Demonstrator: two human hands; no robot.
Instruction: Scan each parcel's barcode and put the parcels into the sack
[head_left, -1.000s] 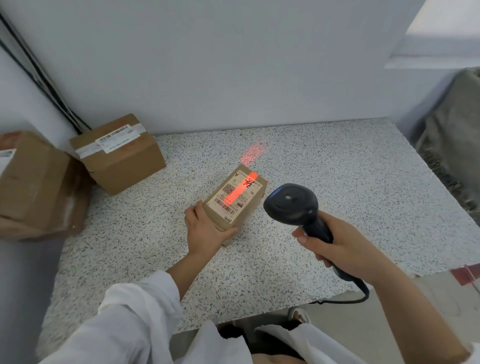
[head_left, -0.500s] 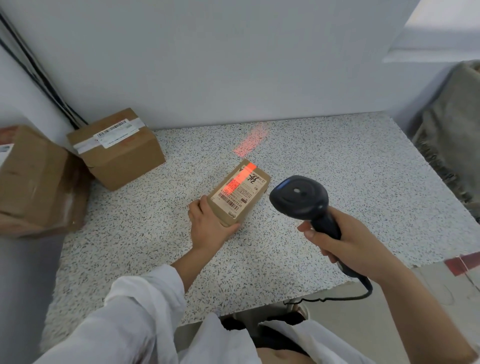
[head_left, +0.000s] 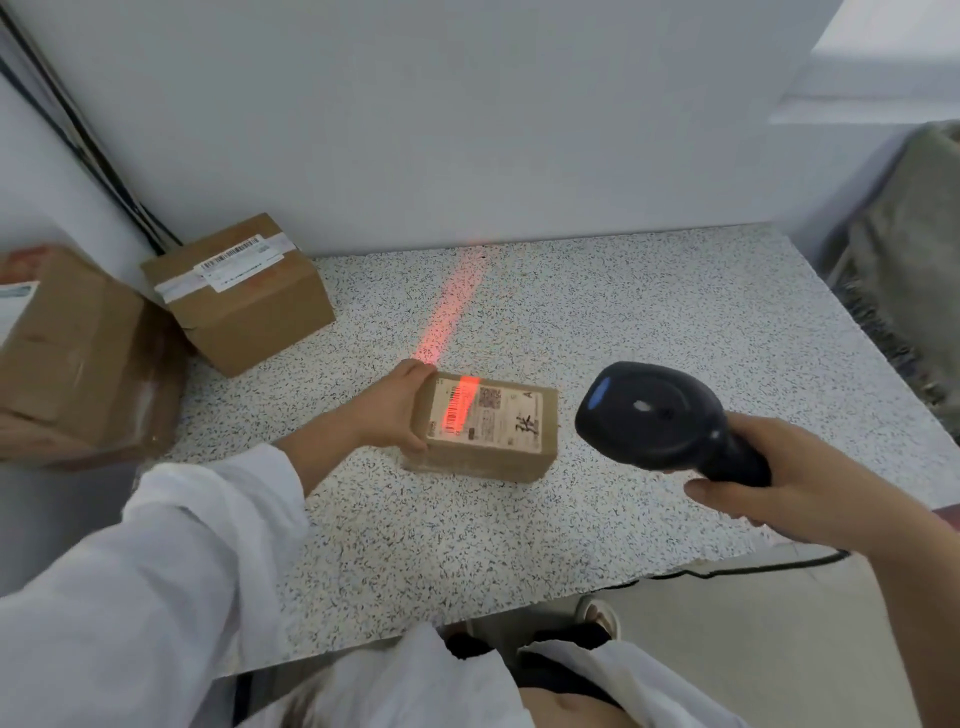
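Observation:
A small brown parcel (head_left: 498, 447) with a white label lies on the speckled table (head_left: 649, 322). My left hand (head_left: 392, 408) grips its left end. A red scan beam falls across the barcode at the label's left side and runs on over the table behind it. My right hand (head_left: 795, 483) grips a black barcode scanner (head_left: 654, 410), held just right of the parcel and aimed at it. A grey-green sack (head_left: 914, 270) stands at the table's right edge.
Two more brown parcels sit at the left: a medium one with a barcode label (head_left: 239, 291) in the table's back corner against the wall, and a larger one (head_left: 78, 358) beside it. The scanner's black cable (head_left: 727, 569) hangs below the table's front edge.
My left hand has turned the small parcel so its long side lies across me. The red beam has moved from the label's middle onto the barcode. The scanner has shifted a little right.

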